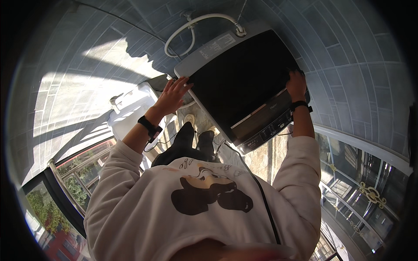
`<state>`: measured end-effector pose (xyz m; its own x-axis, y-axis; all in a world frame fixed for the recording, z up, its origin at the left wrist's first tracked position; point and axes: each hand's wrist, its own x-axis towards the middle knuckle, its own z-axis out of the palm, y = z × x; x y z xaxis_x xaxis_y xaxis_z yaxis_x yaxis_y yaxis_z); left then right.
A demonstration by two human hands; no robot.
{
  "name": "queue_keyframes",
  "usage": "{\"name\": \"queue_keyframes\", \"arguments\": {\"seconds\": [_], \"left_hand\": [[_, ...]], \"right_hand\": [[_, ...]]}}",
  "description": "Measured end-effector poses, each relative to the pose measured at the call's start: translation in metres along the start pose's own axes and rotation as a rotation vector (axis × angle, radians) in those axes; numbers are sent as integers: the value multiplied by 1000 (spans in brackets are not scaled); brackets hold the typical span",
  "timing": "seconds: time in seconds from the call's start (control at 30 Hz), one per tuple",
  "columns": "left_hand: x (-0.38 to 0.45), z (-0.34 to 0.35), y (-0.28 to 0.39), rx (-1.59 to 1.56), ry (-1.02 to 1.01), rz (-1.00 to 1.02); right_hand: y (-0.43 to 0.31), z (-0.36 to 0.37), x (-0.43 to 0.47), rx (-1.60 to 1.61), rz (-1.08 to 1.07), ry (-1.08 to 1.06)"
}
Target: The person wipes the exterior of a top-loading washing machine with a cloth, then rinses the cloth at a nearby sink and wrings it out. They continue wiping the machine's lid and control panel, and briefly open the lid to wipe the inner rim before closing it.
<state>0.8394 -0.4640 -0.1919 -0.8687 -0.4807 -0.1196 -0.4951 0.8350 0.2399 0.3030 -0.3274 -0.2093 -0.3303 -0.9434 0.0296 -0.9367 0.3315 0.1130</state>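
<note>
A top-loading Haier washing machine [241, 81] stands before me, its dark lid down and its control panel [271, 130] along the near edge. My left hand [173, 94] reaches to the machine's left rim, fingers spread, fingertips at the back left corner of the lid. On the right side of the lid lies my right hand [296, 83], with its fingers bent over the edge; whether they grip the edge cannot be told. Both wrists wear black bands. A white hose [196, 19] loops from a wall tap to the back of the machine.
A white washbasin [134, 111] with a tap [115, 101] is to the left of the machine. Tiled walls [346, 75] rise behind and to the right. Railings [73, 182] and a window lie at the left. A black cable [261, 195] hangs down in front of my sweatshirt.
</note>
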Motion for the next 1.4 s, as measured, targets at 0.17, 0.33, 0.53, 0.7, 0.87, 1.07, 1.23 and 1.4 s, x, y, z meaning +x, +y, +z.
{"name": "queue_keyframes", "arguments": {"seconds": [0.17, 0.33, 0.53, 0.7, 0.87, 1.07, 1.23, 1.4], "left_hand": [[-9, -4, -1, 10, 57, 2], [-19, -3, -10, 32, 43, -47], [-20, 1, -15, 34, 26, -57], [-17, 4, -9, 14, 3, -90], [-18, 3, -10, 28, -11, -85], [-18, 4, -9, -5, 31, -75], [-16, 2, -9, -43, 33, -74], [-15, 1, -10, -59, 21, -76]], "right_hand": [[-28, -36, -14, 392, -48, -380], [-55, -69, -28, 734, -66, -783], [-3, -77, -7, 384, -32, -287], [11, -39, -2, 109, 251, -355], [-5, -9, 0, -145, 253, -42], [-33, -7, -28, 26, 4, 91], [-99, -31, -80, 160, -148, -36], [-144, -45, -120, 242, -225, -49]]}}
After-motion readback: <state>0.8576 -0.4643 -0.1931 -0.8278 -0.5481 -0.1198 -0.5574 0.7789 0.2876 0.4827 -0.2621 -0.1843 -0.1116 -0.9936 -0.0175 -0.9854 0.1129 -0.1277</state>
